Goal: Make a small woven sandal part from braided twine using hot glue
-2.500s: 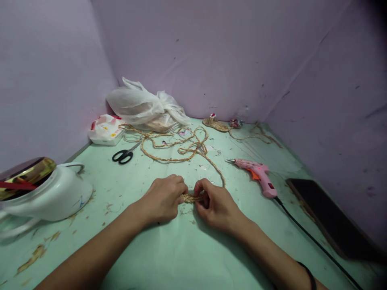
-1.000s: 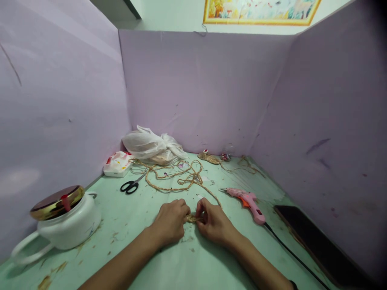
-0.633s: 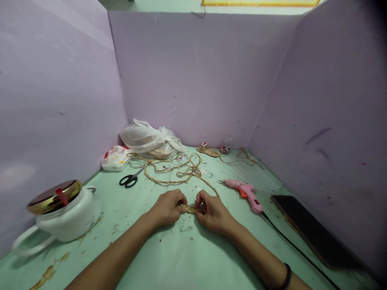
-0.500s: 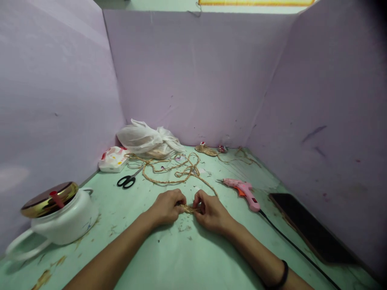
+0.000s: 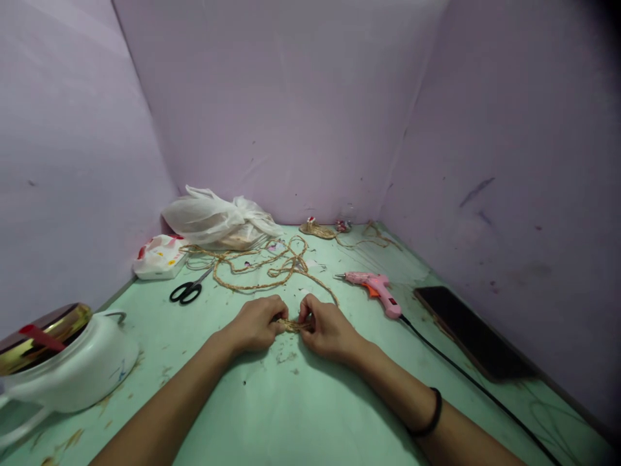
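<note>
Between my hands, low over the green tabletop, is a short stretch of braided jute rope. My left hand pinches its left end with curled fingers. On the other end, the thumb and fingers of my right hand are closed. A longer tail of jute cord lies in loose loops beyond the hands, and one strand runs down behind my right hand. Whether it joins the held piece is hidden by the fingers.
A pink glue gun with a black cord lies right, beside a dark phone. Black-handled scissors, a white plastic bag and a small white box lie left. A white pot with a gold lid stands front left. Purple walls enclose the table.
The camera view has turned slightly, shifting the table's contents left in the picture. Both hands keep hold of the rope in nearly the same pose.
</note>
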`<act>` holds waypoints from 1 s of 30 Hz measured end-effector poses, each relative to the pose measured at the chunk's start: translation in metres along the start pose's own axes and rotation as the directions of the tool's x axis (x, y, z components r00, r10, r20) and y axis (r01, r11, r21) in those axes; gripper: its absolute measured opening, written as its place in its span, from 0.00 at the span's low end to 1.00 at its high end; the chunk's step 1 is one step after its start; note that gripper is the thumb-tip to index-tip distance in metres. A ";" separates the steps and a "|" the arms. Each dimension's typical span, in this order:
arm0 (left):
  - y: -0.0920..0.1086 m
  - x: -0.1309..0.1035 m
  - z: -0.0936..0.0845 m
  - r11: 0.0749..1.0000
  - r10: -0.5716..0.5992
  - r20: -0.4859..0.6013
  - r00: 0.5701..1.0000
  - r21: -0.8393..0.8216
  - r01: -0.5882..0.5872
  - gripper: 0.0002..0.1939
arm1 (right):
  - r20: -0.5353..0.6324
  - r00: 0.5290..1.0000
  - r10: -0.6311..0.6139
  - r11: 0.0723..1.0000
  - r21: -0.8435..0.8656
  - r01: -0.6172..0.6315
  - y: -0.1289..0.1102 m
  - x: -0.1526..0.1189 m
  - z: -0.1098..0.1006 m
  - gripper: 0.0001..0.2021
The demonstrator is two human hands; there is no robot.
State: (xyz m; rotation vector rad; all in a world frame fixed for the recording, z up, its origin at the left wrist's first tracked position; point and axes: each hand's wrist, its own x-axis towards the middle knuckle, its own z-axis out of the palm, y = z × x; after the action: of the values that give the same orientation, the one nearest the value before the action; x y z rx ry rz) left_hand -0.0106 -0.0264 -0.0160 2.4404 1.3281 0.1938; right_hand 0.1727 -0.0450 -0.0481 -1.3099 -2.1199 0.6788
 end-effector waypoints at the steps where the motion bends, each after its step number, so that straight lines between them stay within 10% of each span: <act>1: 0.001 0.000 0.000 1.000 0.000 0.001 1.000 0.005 0.000 0.04 | 0.001 1.000 0.000 1.000 -0.001 0.000 0.000 0.000 -0.001 0.12; 30: -0.004 0.002 0.002 0.999 0.025 -0.013 1.000 -0.041 -0.026 0.04 | 0.003 1.000 -0.021 1.000 0.022 0.021 0.003 0.002 -0.001 0.11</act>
State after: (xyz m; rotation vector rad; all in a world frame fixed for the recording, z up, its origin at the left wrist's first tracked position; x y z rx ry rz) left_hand -0.0125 -0.0231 -0.0191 2.4267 1.2860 0.2411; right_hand 0.1746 -0.0416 -0.0494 -1.2744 -2.1199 0.6937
